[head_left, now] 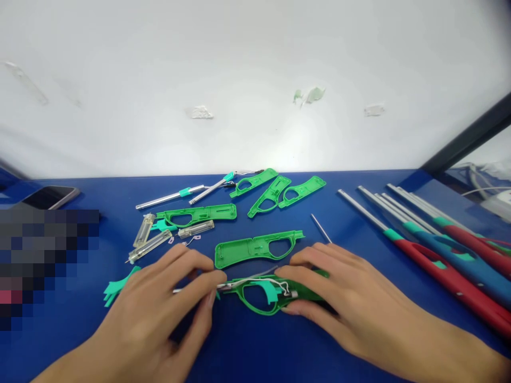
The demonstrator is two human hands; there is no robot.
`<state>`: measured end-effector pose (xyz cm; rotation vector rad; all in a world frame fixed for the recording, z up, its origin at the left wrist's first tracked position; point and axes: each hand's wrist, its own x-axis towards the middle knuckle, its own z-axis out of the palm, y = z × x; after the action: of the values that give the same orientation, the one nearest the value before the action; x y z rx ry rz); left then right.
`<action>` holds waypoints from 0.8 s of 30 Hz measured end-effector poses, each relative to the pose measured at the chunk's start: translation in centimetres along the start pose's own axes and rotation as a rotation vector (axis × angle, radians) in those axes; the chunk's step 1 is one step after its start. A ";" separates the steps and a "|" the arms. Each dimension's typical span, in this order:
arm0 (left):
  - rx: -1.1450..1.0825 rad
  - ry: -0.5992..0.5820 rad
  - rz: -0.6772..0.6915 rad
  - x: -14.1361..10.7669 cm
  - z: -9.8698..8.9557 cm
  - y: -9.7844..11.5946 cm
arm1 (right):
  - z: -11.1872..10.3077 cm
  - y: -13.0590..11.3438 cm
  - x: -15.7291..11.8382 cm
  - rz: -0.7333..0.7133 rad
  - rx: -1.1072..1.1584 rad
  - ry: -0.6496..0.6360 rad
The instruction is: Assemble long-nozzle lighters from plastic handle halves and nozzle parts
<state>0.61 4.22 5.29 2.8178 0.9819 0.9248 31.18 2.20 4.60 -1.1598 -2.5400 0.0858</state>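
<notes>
A green half-shell [259, 310] with an oval opening lies between my hands, with a teal trigger [272, 292] and white wires running along it. My left hand [163, 303] pinches the narrow left end of this assembly, where a metal rod meets the shell; the fingers hide most of the rod. On the right, my right hand [331, 298] grips the wide handle part of the same shell, fingers above and thumb below. Just beyond them rests another green half-shell [235, 254], inner side up.
Several green shells [303, 191], clear fuel tanks [150, 246], metal tubes [170, 199] and teal triggers [120, 285] lie on the blue table [247, 354]. Red and blue lighters [431, 266] are at right, a thin rod [321, 229] nearer the middle, a phone [48, 197] at left.
</notes>
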 end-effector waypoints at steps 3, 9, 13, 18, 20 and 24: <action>0.036 -0.101 -0.040 0.3 0.1 -0.9 | 0.1 0.3 -0.2 -0.002 -0.012 -0.012; -0.068 -0.230 -0.087 0.3 0.3 -0.8 | 0.2 0.4 -0.4 0.009 -0.020 -0.018; -0.095 -0.238 -0.102 0.4 0.5 -0.8 | 0.2 0.5 -0.4 0.008 -0.022 -0.015; -0.151 -0.209 -0.120 0.3 0.7 -0.8 | 0.1 0.6 -0.3 -0.006 -0.003 -0.041; -0.159 -0.203 -0.130 0.2 0.8 -0.9 | 0.1 0.6 -0.2 -0.009 0.000 -0.038; -0.161 -0.195 -0.129 0.1 0.8 -1.0 | 0.2 0.6 -0.3 0.006 -0.005 -0.016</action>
<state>0.57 5.22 4.46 2.6160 1.0006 0.6687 31.70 2.39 4.21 -1.1728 -2.5525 0.0902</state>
